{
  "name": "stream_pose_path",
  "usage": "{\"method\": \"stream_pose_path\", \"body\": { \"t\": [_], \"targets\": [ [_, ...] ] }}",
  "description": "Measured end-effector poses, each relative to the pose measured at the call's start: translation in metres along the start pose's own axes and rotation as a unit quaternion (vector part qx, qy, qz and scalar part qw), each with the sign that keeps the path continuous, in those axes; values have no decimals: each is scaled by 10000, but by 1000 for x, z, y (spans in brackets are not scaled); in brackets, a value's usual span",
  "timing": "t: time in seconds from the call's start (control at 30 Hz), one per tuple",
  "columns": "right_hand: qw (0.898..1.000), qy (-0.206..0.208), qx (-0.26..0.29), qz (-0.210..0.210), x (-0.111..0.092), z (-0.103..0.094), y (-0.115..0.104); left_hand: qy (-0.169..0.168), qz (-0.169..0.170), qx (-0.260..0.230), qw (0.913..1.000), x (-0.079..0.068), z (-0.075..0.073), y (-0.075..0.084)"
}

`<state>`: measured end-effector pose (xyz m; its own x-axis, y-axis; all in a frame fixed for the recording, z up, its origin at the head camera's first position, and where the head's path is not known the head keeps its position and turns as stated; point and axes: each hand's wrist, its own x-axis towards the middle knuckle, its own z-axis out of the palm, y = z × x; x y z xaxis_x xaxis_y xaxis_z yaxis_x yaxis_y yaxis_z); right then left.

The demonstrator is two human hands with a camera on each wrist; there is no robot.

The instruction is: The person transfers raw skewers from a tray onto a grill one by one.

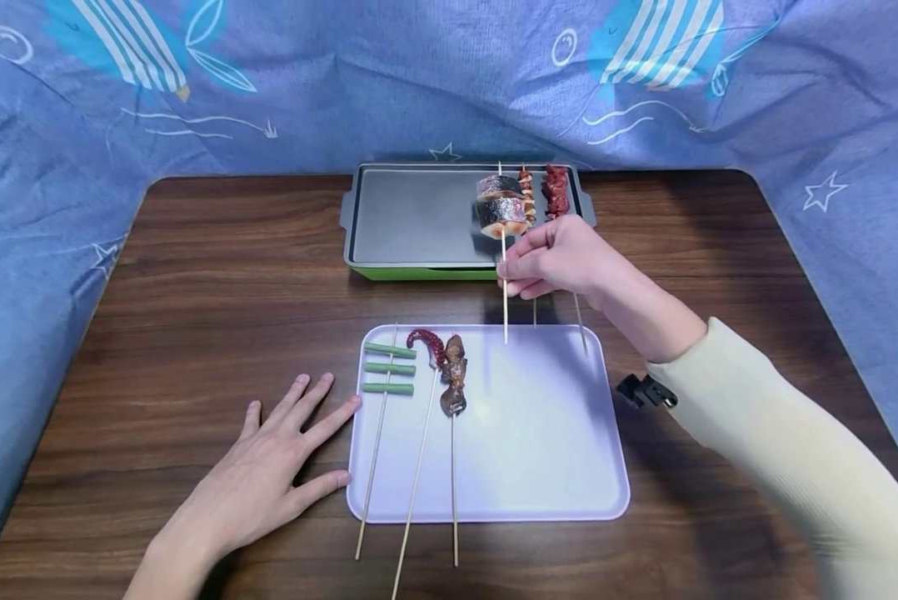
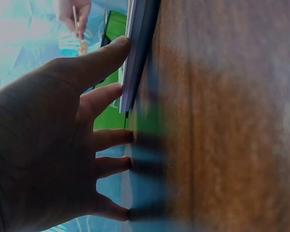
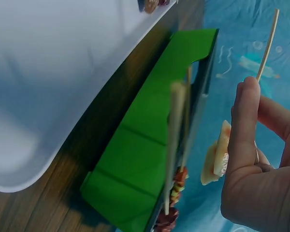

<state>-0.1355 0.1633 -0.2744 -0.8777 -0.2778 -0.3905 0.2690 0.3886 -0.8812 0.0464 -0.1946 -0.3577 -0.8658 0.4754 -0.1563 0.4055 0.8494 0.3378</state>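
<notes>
My right hand (image 1: 550, 258) pinches the stick of a fish skewer (image 1: 501, 207), thick dark-skinned slices threaded on it, over the right half of a grill pan (image 1: 419, 217). In the right wrist view, the pale slices (image 3: 216, 157) hang beyond the fingers. Just right of them, a skewer of small mixed pieces (image 1: 527, 196) and a red meat skewer (image 1: 556, 192) lie on the pan, sticks jutting toward me. My left hand (image 1: 269, 467) rests spread on the table, thumb and index finger at the left rim of a white tray (image 1: 539, 508).
On the tray's left side lie a green vegetable skewer (image 1: 389, 368), a red tentacle skewer (image 1: 428, 340) and a brown meat skewer (image 1: 454, 379), their sticks overhanging the front rim. The pan sits on a green base (image 3: 135, 140). A blue curtain (image 1: 449, 83) hangs behind the wooden table (image 1: 217, 275).
</notes>
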Motion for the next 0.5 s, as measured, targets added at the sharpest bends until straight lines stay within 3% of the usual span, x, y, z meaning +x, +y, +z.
{"method": "stream_pose_path", "body": {
  "t": [0.23,0.5],
  "targets": [
    [9994,67,-155,307,25,-3,-1,17,8,48,10000,0,0,0],
    [9980,149,-214,569,36,-5,-2,21,9,17,10000,0,0,-1]
  ]
}}
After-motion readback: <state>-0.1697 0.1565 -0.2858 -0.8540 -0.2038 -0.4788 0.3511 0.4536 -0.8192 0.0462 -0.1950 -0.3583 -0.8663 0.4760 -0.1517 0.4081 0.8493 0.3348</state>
